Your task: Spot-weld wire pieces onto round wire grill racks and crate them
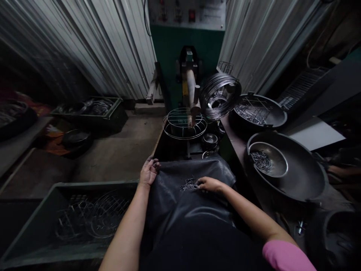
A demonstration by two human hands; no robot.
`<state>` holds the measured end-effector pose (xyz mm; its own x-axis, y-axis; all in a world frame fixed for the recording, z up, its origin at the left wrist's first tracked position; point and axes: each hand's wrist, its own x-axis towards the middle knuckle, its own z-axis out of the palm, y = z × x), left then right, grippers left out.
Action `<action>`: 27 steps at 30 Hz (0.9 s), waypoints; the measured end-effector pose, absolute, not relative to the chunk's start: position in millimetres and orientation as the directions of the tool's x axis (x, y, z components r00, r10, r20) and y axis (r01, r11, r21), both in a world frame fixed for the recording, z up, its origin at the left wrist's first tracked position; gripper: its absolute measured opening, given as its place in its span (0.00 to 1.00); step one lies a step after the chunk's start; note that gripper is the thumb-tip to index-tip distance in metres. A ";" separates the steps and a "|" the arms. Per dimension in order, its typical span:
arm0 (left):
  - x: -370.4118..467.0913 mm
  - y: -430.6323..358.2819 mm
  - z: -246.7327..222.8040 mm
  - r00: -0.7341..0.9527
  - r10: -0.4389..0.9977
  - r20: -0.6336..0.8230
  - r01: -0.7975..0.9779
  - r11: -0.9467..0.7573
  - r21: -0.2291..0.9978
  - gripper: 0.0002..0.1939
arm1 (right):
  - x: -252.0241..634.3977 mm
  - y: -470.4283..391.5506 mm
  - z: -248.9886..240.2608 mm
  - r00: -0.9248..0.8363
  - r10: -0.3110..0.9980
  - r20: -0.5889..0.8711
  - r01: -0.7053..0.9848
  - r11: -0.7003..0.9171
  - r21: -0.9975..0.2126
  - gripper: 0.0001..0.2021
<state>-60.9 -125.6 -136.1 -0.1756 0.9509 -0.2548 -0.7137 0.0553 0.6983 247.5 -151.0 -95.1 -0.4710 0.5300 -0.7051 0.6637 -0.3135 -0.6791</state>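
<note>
A small pile of short bent wire pieces (188, 184) lies on the black apron (175, 207) spread over my lap. From the right, my right hand (209, 184) reaches into this pile, its fingers closed at the wire ends. My left hand (149, 171) is at the apron's left edge, palm turned up, with loosely curled fingers apart and nothing visible in them. Ahead of both hands, a round wire rack (184, 136) sits under the rod-shaped arm of a green machine (194, 98). The tips of my right fingers are partly hidden.
A green crate (31, 226) with round wire racks stands at left. To the right are a large pan (304, 177) holding a metal bowl (283, 165) of wire pieces, another pan (278, 116), and a wire coil (217, 96). Small metal cups (210, 140) stand below the machine.
</note>
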 end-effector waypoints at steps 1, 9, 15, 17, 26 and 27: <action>-60.3 -126.1 -136.6 -0.177 0.951 -0.252 -0.712 0.053 0.700 0.16 | 246.9 -153.0 -95.2 -0.466 0.541 -0.701 0.639 -0.343 -0.689 0.10; -58.0 -129.8 -140.2 -0.223 0.945 -0.241 -0.677 0.028 0.735 0.18 | 254.4 -152.3 -68.9 -0.430 0.645 -0.632 0.628 -0.290 -0.723 0.06; -54.5 -130.7 -138.6 -0.241 0.933 -0.267 -0.679 0.035 0.734 0.19 | 269.0 -152.1 -61.7 -0.376 0.836 -0.400 0.867 0.164 -0.471 0.07; -52.8 -131.3 -137.3 -0.244 0.930 -0.274 -0.671 0.043 0.740 0.19 | 270.4 -154.7 -66.8 -0.365 0.837 -0.408 0.890 0.186 -0.416 0.09; -49.5 -66.2 -83.8 -0.283 0.830 -0.480 -0.462 0.320 0.827 0.14 | 287.7 -130.6 -76.9 -0.339 0.859 -0.384 0.763 0.012 -0.647 0.12; -48.2 -50.4 -71.9 -0.289 0.829 -0.478 -0.423 0.338 0.841 0.13 | 290.1 -129.5 -78.3 -0.311 0.873 -0.375 0.765 -0.004 -0.644 0.14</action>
